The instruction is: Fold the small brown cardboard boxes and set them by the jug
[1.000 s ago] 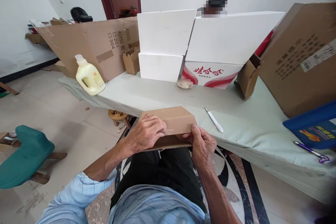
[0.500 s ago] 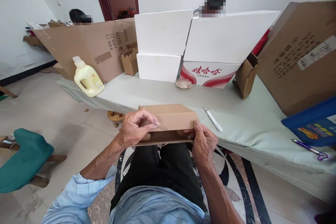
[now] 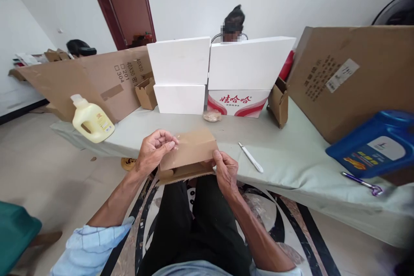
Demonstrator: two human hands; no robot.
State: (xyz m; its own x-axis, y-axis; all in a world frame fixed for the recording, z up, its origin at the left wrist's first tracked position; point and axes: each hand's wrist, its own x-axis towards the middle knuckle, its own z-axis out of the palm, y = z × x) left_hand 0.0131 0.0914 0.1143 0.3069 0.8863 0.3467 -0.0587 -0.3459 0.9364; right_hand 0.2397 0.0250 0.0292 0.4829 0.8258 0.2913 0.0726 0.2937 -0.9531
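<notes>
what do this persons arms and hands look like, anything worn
Left hand and right hand are bare: no gloves, rings or watch visible. The left sleeve is light blue with thin dark check lines, ending near the elbow. The right forearm is uncovered; the right sleeve barely shows at the bottom edge.
</notes>
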